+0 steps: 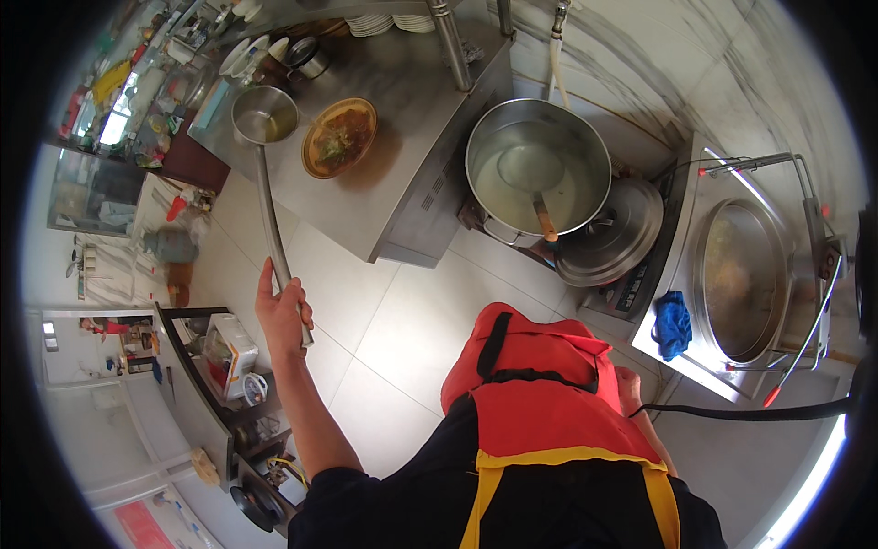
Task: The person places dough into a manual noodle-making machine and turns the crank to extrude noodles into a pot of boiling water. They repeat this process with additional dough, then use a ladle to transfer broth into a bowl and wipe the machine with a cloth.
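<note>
My left hand (282, 316) grips the lower end of the long metal handle of a ladle (267, 206). The ladle's deep round cup, with a little yellowish liquid in it, is over the steel counter at the upper left. Right of the cup, a brown-rimmed bowl (314, 141) holds food in reddish sauce with some greens. My right hand (628, 386) hangs low beside the red apron (549, 412), which partly hides it; its fingers cannot be made out.
A large steel pot (470, 161) of cloudy liquid holds a wooden-handled ladle (544, 216). Its lid (641, 233) leans beside it. Farther right are a round steaming vat (701, 274) and a blue cloth (672, 326). The steel counter (357, 223) has a protruding corner. Shelving stands lower left.
</note>
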Demonstrator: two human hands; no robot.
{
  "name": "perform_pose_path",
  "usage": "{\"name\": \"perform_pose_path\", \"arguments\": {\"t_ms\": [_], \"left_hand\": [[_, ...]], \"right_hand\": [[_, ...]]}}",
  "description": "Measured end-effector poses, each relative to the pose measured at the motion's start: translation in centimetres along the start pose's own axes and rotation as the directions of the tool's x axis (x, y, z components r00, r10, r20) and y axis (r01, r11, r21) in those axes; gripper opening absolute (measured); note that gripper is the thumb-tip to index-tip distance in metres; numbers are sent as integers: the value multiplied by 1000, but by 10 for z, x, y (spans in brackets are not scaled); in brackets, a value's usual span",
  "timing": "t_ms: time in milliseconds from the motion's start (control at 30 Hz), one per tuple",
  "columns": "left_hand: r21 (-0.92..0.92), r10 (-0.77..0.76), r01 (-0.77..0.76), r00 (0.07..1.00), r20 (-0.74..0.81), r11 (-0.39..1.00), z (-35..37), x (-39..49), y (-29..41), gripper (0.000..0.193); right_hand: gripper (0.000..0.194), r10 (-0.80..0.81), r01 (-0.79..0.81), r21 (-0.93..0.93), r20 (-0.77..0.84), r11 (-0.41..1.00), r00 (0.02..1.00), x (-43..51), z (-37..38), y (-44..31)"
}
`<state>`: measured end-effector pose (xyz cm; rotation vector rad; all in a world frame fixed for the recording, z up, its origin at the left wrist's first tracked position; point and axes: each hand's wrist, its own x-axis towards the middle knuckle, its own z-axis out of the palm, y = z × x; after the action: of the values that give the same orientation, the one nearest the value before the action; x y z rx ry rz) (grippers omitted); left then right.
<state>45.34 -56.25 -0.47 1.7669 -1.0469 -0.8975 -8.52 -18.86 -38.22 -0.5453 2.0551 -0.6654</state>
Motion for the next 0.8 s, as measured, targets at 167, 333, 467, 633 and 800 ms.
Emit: {"name": "perform_pose_path", "arguments": {"t_ms": [167,333,467,633,800], "left_hand": [[23,-5,5,1000,5,1000,7,-5,3,70],[-19,-39,39,999,10,999,0,5,-28,69],[-437,-150,138,989,7,889,-13,27,-51,64],[-674,54,557,750,659,486,-19,22,-48,11],[-524,-63,344,875,480,779,11,-5,-49,26]], "right_hand": [[26,48,-47,40,-12,998,999,-1,3,12],[25,-14,14,17,-10,1000,1000,-8,1,14],[31,50,-51,-34,-13,998,999,-18,-5,6],[34,227,-232,-121,-60,965,972,-29,-18,-13],[34,297,-300,-33,-85,953,951,-38,-28,-22]]}}
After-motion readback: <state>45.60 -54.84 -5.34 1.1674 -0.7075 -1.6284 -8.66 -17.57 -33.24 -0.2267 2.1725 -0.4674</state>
